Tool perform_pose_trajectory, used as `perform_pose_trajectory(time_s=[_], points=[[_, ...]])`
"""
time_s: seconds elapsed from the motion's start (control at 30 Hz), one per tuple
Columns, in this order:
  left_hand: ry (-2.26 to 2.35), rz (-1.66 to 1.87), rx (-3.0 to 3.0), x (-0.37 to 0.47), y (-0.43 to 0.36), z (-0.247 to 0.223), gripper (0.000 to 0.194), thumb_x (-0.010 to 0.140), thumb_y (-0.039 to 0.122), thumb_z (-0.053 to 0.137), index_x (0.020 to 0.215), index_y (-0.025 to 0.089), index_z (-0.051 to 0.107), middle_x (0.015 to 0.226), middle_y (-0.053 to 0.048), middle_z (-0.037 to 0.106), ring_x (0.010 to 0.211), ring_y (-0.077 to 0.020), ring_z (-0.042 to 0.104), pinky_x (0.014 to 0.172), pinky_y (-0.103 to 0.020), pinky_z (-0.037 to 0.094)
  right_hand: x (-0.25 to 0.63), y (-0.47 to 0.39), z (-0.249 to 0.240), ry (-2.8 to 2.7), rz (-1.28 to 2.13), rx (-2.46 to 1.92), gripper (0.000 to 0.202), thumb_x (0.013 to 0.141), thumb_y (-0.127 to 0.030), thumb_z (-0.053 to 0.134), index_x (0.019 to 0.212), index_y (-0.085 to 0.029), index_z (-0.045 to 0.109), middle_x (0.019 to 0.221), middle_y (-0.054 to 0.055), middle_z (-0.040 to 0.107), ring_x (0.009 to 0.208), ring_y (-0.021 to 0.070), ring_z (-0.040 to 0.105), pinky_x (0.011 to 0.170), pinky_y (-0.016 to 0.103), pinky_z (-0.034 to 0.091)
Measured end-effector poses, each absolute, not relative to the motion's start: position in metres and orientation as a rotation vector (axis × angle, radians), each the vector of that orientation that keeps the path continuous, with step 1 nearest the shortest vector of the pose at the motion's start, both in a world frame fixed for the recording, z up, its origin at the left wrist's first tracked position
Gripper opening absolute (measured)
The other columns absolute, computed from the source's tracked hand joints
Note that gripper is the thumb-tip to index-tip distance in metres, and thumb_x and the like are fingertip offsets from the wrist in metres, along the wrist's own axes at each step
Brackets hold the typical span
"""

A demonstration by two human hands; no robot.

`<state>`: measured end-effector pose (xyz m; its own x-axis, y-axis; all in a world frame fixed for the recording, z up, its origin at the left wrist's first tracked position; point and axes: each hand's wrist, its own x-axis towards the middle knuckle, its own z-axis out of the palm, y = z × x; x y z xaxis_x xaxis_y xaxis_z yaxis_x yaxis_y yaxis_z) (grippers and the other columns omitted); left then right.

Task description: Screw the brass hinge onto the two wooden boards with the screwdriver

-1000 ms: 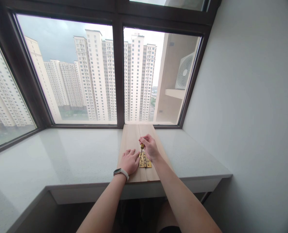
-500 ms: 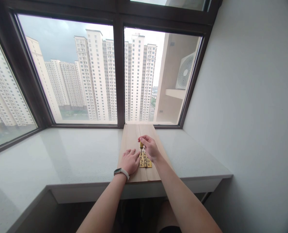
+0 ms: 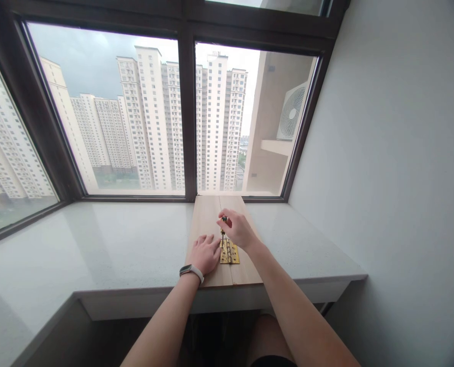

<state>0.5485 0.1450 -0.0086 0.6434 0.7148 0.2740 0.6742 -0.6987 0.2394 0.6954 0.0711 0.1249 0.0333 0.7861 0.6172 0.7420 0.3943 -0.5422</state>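
Two pale wooden boards (image 3: 207,214) lie side by side on the white sill, a thin seam between them. Across the seam rests a gold-coloured hinge (image 3: 230,255), opened flat, with holes in its leaves. My right hand (image 3: 237,229) grips a small screwdriver (image 3: 223,230) by its handle; the shaft points down at the hinge's left leaf. Whether a screw sits under the tip is too small to tell. Flat on the left board lies my left hand (image 3: 204,254), fingers spread, its fingertips beside the hinge's left edge.
The white windowsill (image 3: 135,244) extends to both sides of the boards, ending at a front edge near my forearms. Behind stands a dark-framed window (image 3: 188,127). A plain wall (image 3: 383,153) rises at the right. A wristband (image 3: 191,272) is on my left wrist.
My right hand has shifted its hold on the screwdriver's handle, whose dark end now shows, and its wrist and forearm have swung slightly right. My left hand and the hinge stay put.
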Motion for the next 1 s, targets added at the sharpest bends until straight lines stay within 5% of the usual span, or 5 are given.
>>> perform_pose_trajectory(time_s=[0.27,0.8,1.0], points=[[1.145,0.534,2.739,0.548,0.146,-0.01,0.05,0.105,0.052,0.034,0.152,0.041,0.05,0.158,-0.003,0.047,0.144,-0.0344,0.037,0.116,-0.052,0.032,0.702,0.063,0.144,-1.952,0.008,-1.586,0.021,0.095,-0.009,0.055,0.101,-0.023,0.07,0.099,0.007,0.073,0.087,0.0204,0.063,0.081,0.03,0.042],[1.149,0.526,2.735,0.547,0.144,-0.005,0.05,0.105,0.052,0.034,0.149,0.039,0.053,0.158,-0.004,0.048,0.144,-0.0339,0.037,0.116,-0.051,0.032,0.684,0.074,0.146,-1.883,-0.301,-1.922,0.023,0.104,-0.019,0.047,0.106,-0.02,0.07,0.096,0.013,0.068,0.077,0.0217,0.062,0.069,0.032,0.038],[1.156,0.52,2.737,0.548,0.144,-0.006,0.05,0.105,0.052,0.035,0.149,0.039,0.053,0.158,-0.003,0.048,0.144,-0.034,0.037,0.116,-0.051,0.033,0.69,0.075,0.144,-1.968,-0.239,-1.808,0.024,0.104,-0.013,0.047,0.103,-0.021,0.07,0.107,0.01,0.069,0.087,0.0208,0.065,0.077,0.03,0.041]])
